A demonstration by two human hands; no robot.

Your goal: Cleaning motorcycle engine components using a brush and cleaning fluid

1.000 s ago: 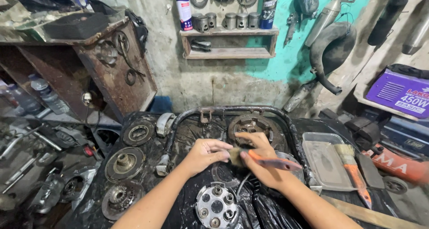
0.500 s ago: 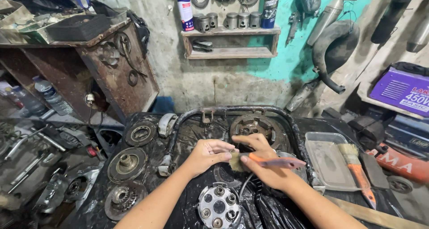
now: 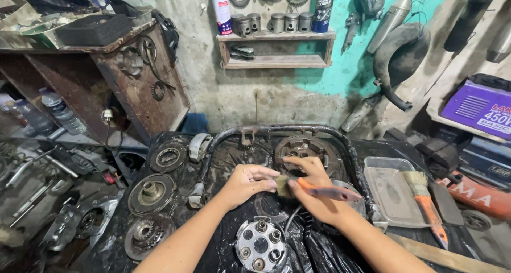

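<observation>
R hand [image 3: 314, 190] grips an orange-handled brush [image 3: 311, 188], fingers wrapped on the handle, bristles pressed vs. a small part pinched in L hand [image 3: 247, 181]; the part's mostly hidden by curled fingers, can't tell its shape. Both sit over the black tray [image 3: 348, 145], near its middle. Since a sec ago hands barely shifted, brush at the same spot, so scrubbing looks ongoing. Silver clutch hub [image 3: 261, 245] lies at tray's near edge; dark clutch basket [image 3: 304, 148] toward the far rim. 2nd brush [image 3: 423, 198] rests in a grey pan [image 3: 386, 190], right.
</observation>
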